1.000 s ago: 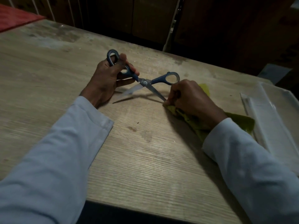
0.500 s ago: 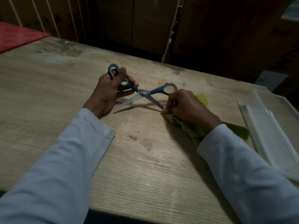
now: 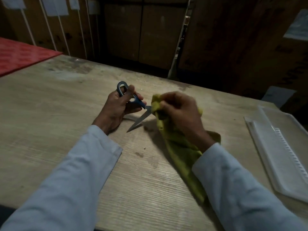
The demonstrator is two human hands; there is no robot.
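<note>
Count: 1 pair of blue-handled steel scissors (image 3: 140,104), 1 yellow-green cloth (image 3: 181,147), 1 clear ribbed plastic tray (image 3: 283,155), 1 red sheet (image 3: 20,54), both on the worn wooden table (image 3: 66,100).

My left hand (image 3: 119,107) grips the scissors by one handle loop, fingers curled round it, wrist resting on the wood. One blade shows, tip pointing back toward me and low over the table; can't tell if it touches. The other blade and loop are hidden behind the cloth.

My right hand (image 3: 180,110) is clenched round the bunched top of the cloth, pressed against the scissors at the pivot. The rest of the cloth trails under my right forearm toward the near edge.

Edges: the hands sit mid-table, short of the far edge. The tray lies well apart on the right, by that side's edge. The red sheet is at the far left corner. Open wood lies left of my left hand and between my sleeves.

Writing: white labels (image 3: 56,5) on the strapped cardboard boxes (image 3: 141,30) behind are too blurred to read, as is the dark print on the right.
</note>
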